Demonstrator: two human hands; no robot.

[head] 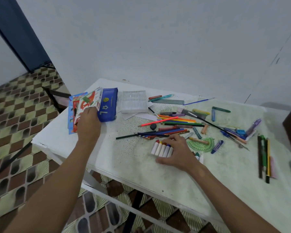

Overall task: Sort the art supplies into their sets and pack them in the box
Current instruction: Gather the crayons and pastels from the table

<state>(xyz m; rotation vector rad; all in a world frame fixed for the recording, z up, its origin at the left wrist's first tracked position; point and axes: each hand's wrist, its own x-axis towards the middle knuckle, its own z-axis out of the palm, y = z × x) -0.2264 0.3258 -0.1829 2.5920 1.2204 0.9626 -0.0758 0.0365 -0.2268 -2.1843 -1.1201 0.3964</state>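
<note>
A row of white-wrapped crayons (161, 149) lies side by side near the front of the white table (124, 158), and the right hand (178, 151) rests over their right end, fingers loosely curled around them. Just behind runs a bundle of colored pencils (165, 132), with a green protractor (202, 143) to the right. At the table's left end the left hand (88, 122) grips a printed cardboard crayon box (89, 101), lifted and tilted beside a blue pencil pouch (107, 105). A clear plastic tray (133, 101) sits farther back.
</note>
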